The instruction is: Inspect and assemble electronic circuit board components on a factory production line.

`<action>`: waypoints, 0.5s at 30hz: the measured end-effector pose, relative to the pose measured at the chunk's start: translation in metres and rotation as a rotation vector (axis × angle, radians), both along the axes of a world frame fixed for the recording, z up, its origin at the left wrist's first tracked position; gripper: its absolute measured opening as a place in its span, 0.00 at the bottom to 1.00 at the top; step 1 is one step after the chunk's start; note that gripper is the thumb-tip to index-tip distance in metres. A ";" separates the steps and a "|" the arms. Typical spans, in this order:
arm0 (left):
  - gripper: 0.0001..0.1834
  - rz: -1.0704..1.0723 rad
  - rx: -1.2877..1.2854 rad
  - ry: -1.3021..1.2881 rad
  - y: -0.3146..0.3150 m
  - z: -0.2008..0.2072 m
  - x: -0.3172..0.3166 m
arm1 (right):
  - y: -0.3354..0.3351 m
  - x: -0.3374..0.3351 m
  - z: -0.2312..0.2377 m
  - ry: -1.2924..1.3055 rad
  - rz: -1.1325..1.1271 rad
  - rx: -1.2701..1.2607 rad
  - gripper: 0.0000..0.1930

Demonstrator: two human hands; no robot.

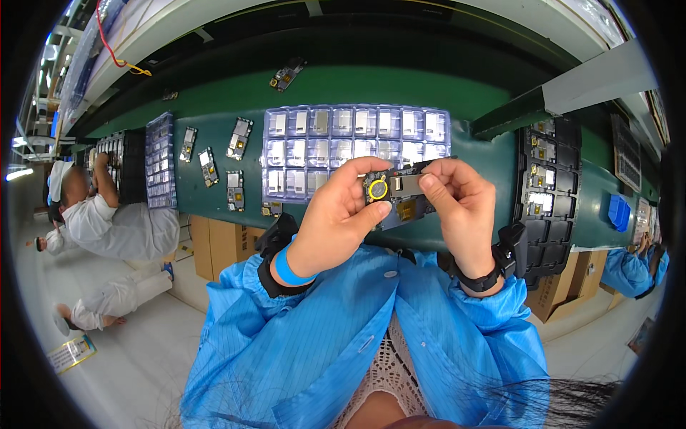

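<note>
Between my two hands, in front of my chest, is a small circuit board (pixel 404 187) with a yellow ring at its left part and a grey metal plate beside it. My left hand (pixel 341 207) pinches the board's left end, thumb below the ring. The right end is gripped by my right hand (pixel 461 204), its thumb pressed on the grey plate. Just beyond my hands lies a clear plastic tray (pixel 286 168) whose pockets hold silvery rectangular pieces. Under the held board a further gold and grey part shows, partly hidden.
Several loose circuit boards (pixel 207 167) lie on the green bench left of the tray, one farther back (pixel 288 74). At right stand a black tray (pixel 550 236), a metal post (pixel 514 114) and a blue bin (pixel 619 212). Co-workers sit at left (pixel 121 222) and far right (pixel 632 270).
</note>
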State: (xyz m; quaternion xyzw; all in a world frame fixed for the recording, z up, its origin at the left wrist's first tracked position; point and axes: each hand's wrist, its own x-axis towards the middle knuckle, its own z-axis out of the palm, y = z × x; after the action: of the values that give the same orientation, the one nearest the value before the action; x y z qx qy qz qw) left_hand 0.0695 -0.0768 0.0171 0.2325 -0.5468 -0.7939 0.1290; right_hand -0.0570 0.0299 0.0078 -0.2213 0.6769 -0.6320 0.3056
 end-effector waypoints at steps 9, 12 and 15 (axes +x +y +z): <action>0.22 -0.011 0.007 -0.002 0.000 -0.001 -0.002 | 0.001 -0.002 -0.002 -0.028 -0.007 -0.009 0.03; 0.22 -0.004 0.021 0.000 0.001 0.000 -0.003 | 0.001 -0.002 -0.001 -0.015 -0.005 -0.002 0.03; 0.23 -0.014 0.037 0.001 -0.001 -0.002 -0.002 | 0.001 -0.002 0.000 -0.013 -0.003 0.009 0.03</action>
State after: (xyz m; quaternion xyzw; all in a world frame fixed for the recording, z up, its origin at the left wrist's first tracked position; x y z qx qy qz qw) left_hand 0.0676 -0.0780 0.0154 0.2306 -0.5337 -0.8048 0.1195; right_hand -0.0593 0.0308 0.0076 -0.2146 0.6781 -0.6308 0.3101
